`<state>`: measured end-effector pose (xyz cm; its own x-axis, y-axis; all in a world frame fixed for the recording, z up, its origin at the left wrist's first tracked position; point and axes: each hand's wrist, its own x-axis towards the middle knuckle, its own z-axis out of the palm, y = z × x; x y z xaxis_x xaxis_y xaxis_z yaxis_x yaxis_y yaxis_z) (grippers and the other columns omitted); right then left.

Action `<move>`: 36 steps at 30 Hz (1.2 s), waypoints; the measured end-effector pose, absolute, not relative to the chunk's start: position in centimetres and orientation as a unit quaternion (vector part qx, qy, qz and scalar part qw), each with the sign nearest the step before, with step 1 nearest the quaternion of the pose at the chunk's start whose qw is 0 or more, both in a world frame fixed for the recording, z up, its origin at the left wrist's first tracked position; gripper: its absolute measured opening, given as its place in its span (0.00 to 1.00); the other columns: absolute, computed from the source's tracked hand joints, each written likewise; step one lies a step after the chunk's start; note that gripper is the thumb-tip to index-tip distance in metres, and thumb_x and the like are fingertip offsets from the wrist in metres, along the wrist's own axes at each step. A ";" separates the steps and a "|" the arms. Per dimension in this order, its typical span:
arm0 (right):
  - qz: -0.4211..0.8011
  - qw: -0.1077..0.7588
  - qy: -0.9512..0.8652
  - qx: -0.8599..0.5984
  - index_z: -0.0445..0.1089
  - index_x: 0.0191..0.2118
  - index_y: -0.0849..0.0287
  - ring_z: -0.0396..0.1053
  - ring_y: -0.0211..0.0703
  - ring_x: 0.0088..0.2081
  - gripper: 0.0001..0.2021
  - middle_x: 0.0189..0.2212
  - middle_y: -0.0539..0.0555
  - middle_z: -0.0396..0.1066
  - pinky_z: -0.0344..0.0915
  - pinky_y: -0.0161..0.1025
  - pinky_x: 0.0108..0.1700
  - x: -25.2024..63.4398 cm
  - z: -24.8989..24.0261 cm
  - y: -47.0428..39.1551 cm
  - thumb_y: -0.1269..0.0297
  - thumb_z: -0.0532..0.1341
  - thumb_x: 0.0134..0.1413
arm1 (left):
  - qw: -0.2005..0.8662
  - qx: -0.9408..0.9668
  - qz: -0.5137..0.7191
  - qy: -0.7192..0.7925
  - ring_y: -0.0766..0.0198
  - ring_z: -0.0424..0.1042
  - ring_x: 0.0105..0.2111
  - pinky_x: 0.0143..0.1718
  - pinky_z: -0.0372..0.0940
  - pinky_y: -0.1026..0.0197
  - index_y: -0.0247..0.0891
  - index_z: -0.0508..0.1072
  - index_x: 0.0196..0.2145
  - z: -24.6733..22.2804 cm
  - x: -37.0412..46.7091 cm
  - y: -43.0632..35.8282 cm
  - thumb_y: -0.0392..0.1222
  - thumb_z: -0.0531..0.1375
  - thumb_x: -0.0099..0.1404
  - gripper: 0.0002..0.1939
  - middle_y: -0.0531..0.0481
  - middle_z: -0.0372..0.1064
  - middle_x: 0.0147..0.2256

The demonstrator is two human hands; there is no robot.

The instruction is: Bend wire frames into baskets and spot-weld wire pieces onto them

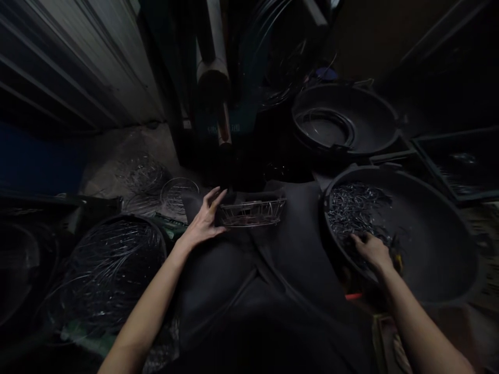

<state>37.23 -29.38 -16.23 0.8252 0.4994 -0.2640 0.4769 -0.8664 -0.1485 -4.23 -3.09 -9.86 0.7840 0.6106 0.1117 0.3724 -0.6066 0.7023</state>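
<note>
A small wire basket (pixel 253 214) rests across the dark cloth over my lap. My left hand (pixel 206 221) grips its left end, the thumb below and the fingers raised at the upper rim. On the right, my right hand (pixel 374 252) reaches into a wide dark basin and touches a heap of short bent wire pieces (pixel 353 208). Its fingers are curled down at the heap, and what lies between them is hidden. Something yellow and black (pixel 397 259), perhaps a tool handle, shows just beside that hand.
The basin (pixel 440 249) stands at my right, with another basin (pixel 374 122) holding wire coils behind it. A tub of long loose wires (pixel 117 259) is at left. A round wire frame (pixel 180 193) lies on the floor. A machine post (pixel 224 119) stands ahead.
</note>
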 end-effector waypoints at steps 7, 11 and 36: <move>0.102 0.268 -0.187 -0.940 0.68 0.40 0.61 0.73 0.52 0.35 0.16 0.36 0.64 0.73 0.69 0.47 0.38 33.4 -10.5 -27.2 0.54 0.57 0.51 | 0.352 0.829 0.292 0.323 0.58 0.66 0.49 0.53 0.62 0.54 0.42 0.48 0.63 -10.0 -3.5 -2.8 0.49 0.64 0.56 0.42 0.43 0.61 0.52; 0.228 0.461 -0.239 -0.824 0.67 0.34 0.58 0.72 0.45 0.27 0.22 0.27 0.55 0.73 0.71 0.43 0.32 27.6 -9.1 -24.1 0.43 0.63 0.42 | 0.345 0.847 0.292 0.281 0.58 0.67 0.47 0.52 0.62 0.54 0.42 0.52 0.61 -7.4 -2.0 -2.6 0.44 0.64 0.56 0.39 0.45 0.65 0.48; 0.295 0.534 -0.400 -0.684 0.67 0.34 0.58 0.70 0.40 0.26 0.14 0.26 0.50 0.71 0.68 0.37 0.32 14.2 -3.1 -8.2 0.51 0.59 0.53 | 0.180 0.890 0.279 0.312 0.58 0.64 0.51 0.62 0.47 0.40 0.47 0.58 0.58 -3.9 -1.4 -0.8 0.34 0.60 0.58 0.31 0.47 0.60 0.49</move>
